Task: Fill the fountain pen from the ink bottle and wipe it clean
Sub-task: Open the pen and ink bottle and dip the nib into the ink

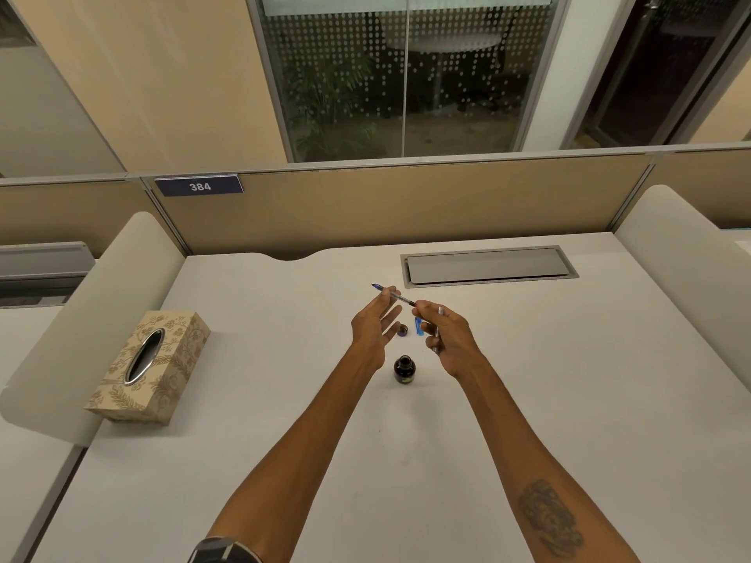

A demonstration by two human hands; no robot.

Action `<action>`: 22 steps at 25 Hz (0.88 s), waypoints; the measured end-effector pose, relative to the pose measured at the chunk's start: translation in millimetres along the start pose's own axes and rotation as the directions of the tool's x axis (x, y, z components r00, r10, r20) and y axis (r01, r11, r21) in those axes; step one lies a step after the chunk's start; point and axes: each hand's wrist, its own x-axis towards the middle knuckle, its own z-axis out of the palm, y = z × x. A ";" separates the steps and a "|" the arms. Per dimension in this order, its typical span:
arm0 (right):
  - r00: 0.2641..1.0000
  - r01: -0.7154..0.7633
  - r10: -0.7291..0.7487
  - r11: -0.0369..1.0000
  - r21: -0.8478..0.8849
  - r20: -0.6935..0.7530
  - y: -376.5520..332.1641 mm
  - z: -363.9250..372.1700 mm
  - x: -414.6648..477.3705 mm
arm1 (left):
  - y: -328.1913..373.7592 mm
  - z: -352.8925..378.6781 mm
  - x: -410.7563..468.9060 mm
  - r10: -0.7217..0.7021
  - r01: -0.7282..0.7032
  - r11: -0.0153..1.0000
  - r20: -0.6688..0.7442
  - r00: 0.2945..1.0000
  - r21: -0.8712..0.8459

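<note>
A dark ink bottle [404,369] stands uncapped on the white desk [284,420] between my two forearms. Its small dark cap [402,330] lies just beyond it. My right hand [445,339] pinches the back end of the fountain pen's inner section [396,296], which points up and to the left with its blue nib end raised; a silvery pen part also sits in that hand. My left hand [376,329] is open beside the pen, fingertips touching or nearly touching its shaft. A blue pen piece [418,327] lies on the desk under my right fingers.
A patterned tissue box [148,369] sits at the left of the desk. A grey cable hatch [489,266] is set into the desk at the back right. Padded dividers flank the desk and a partition panel closes the back.
</note>
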 end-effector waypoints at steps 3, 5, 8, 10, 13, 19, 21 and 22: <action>0.998 0.025 -0.024 1.000 0.016 -0.061 2.7 -3.8 1.0 | -8.9 2.3 0.4 -0.025 0.025 1.000 -0.005 1.000 -0.002; 0.994 0.048 -0.046 0.999 0.015 -0.102 4.7 -6.4 2.0 | -12.1 2.6 0.9 -0.041 0.041 0.999 0.001 0.999 0.017; 0.980 0.096 -0.096 0.995 -0.007 -0.172 5.0 -12.4 4.0 | -18.8 -4.0 3.4 -0.066 0.061 0.990 0.035 0.997 0.127; 0.966 0.126 -0.132 0.991 -0.045 -0.221 4.0 -17.3 5.7 | -24.8 -16.1 3.8 -0.076 0.063 0.966 0.040 0.996 0.249; 0.940 0.187 -0.220 0.971 -0.147 -0.262 4.4 -26.0 8.9 | -39.7 -40.1 4.6 -0.047 0.041 0.938 0.009 0.999 0.345; 0.927 0.232 -0.324 0.891 -0.390 -0.188 16.7 -35.1 14.1 | -55.0 -66.3 8.3 0.050 0.006 0.896 -0.115 0.992 0.444; 0.921 0.228 -0.346 0.851 -0.473 -0.178 22.9 -36.2 14.5 | -57.9 -66.4 7.2 0.069 -0.012 0.864 -0.095 0.993 0.504; 0.919 0.227 -0.355 0.831 -0.508 -0.170 25.8 -36.5 14.9 | -59.1 -65.7 6.3 0.080 -0.025 0.848 -0.081 0.993 0.530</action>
